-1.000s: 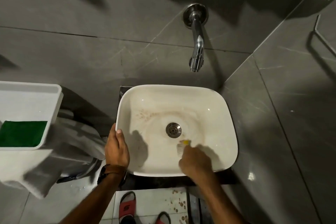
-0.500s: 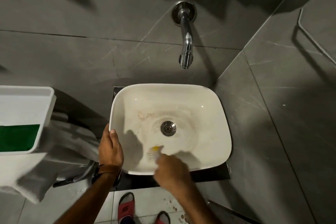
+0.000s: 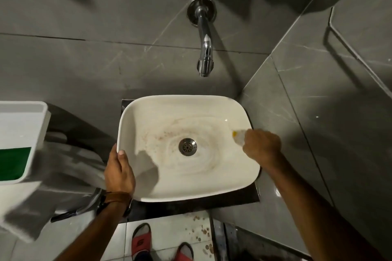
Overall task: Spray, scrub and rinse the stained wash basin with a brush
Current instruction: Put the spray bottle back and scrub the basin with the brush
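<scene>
A white rectangular wash basin (image 3: 212, 188) sits below me, with brown specks and swirled streaks around its metal drain (image 3: 187, 146). My left hand (image 3: 119, 171) grips the basin's left rim, thumb inside. My right hand (image 3: 262, 147) is at the right inner wall, closed around a small brush (image 3: 237, 135) whose yellow and pale head sticks out against the basin's side; most of the brush is hidden in my fist. A chrome tap (image 3: 204, 53) juts from the grey wall above the basin, no water running.
A white box with a green pad (image 3: 14, 163) stands at the left, with grey cloth (image 3: 61, 178) draped below it. Grey tiled walls close in at the back and right. My feet in red sandals (image 3: 141, 241) stand on the spotted white floor.
My right hand swept the brush from the basin's front, left of the drain, across to the right wall. The left hand kept its hold on the rim. The view shifted slightly.
</scene>
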The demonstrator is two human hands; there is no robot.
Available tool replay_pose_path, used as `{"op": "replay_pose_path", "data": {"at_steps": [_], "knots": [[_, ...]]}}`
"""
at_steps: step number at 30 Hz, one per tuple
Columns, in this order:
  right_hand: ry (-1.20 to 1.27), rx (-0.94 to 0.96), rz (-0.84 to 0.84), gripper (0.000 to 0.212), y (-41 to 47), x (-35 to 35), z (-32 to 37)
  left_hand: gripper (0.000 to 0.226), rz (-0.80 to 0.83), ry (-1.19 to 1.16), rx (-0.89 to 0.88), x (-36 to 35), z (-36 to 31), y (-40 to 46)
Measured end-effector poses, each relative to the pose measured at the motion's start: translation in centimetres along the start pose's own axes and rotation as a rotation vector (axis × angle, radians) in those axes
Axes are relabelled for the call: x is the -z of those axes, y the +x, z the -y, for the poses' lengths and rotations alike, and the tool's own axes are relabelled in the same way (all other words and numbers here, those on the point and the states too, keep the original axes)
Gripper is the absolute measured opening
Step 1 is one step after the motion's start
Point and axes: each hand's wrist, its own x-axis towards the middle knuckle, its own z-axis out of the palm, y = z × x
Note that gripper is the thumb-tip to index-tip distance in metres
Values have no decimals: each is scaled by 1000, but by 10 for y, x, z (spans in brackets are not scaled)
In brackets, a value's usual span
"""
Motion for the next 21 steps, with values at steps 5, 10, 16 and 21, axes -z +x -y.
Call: {"op": "replay_pose_path", "data": {"at_steps": [5,10,16,21], "knots": [[269,214,468,31,-88,-18,47,48,-8,-1,-2,-1,2,1],[918,337,756,35,-109,23,127,51,-8,4,-4,-2,3,2],[231,209,418,42,-76,-10,57,46,-31,31,5,-3,7,2],[7,24,94,35,-1,-11,-2,48,-6,19,10,-2,5,1]]}}
